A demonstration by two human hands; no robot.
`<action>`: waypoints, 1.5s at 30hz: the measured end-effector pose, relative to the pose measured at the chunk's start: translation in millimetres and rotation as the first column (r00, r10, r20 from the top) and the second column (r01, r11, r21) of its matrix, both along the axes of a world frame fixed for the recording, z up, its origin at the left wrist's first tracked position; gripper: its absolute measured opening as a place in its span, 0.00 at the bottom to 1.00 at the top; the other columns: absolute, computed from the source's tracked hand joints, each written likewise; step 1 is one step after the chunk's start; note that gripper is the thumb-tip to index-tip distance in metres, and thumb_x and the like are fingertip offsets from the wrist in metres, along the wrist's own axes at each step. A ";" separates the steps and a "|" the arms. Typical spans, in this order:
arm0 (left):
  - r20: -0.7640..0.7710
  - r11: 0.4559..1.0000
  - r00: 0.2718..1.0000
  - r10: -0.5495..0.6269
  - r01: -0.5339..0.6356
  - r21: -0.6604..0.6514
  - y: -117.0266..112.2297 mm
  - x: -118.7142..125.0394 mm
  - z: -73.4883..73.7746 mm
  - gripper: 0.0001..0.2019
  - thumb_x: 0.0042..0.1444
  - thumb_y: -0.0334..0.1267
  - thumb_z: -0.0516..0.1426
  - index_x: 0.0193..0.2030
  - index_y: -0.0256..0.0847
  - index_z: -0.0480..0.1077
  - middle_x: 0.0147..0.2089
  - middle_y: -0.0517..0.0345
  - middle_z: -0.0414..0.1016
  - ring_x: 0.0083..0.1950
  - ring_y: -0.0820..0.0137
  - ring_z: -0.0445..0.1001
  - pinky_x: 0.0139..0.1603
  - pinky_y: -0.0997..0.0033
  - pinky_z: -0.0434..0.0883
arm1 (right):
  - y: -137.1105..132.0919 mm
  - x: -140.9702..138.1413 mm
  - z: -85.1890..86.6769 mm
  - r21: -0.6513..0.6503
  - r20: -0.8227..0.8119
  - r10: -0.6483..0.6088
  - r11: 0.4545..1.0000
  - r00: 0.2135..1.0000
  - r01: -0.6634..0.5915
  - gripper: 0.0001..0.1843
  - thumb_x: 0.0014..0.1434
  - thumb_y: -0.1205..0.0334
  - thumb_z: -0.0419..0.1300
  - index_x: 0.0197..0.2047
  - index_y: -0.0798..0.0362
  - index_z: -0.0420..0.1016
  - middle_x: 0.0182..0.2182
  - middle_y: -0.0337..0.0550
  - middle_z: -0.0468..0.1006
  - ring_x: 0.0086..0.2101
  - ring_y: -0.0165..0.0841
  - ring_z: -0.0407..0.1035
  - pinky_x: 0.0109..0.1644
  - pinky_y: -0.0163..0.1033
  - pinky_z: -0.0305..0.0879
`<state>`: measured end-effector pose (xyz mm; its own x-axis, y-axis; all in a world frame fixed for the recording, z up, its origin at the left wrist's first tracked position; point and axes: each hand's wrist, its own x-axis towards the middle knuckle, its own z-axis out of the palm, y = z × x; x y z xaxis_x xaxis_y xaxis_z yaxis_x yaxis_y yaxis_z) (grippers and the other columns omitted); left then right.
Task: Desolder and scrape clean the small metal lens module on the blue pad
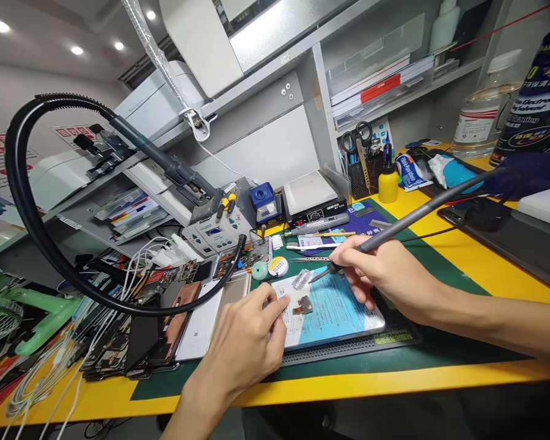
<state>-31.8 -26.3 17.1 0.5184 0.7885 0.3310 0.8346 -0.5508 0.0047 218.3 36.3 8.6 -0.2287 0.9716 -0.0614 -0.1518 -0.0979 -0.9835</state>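
My right hand grips a soldering iron like a pen, fingers closed round its dark handle. The iron's tip points down-left, close to a small grey metallic piece with printed marks; contact cannot be made out. Both lie over a blue-and-white printed pad. Nearer to me on the pad sits a small electronic part with a brown flex cable. My left hand rests at the pad's left edge, fingers bent, index tip just left of that part. Its thumb stands apart from the index finger; nothing shows between them.
A green mat covers the yellow bench. Stacked phones and boards lie left, under a looping black hose. A soldering station, round tins and a yellow bottle stand behind. The iron's cord trails right.
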 end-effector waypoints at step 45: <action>0.271 0.992 0.955 -0.120 0.106 0.067 18.3 -10.6 -16.9 0.14 0.64 0.22 0.55 0.49 0.36 0.79 0.40 0.52 0.77 0.37 0.69 0.78 0.37 0.69 0.74 | 1.1 0.3 0.9 -0.124 0.043 -0.039 0.991 0.998 0.044 0.15 0.56 0.53 0.70 0.25 0.51 0.74 0.15 0.28 0.59 0.12 0.27 0.60 0.12 0.31 0.58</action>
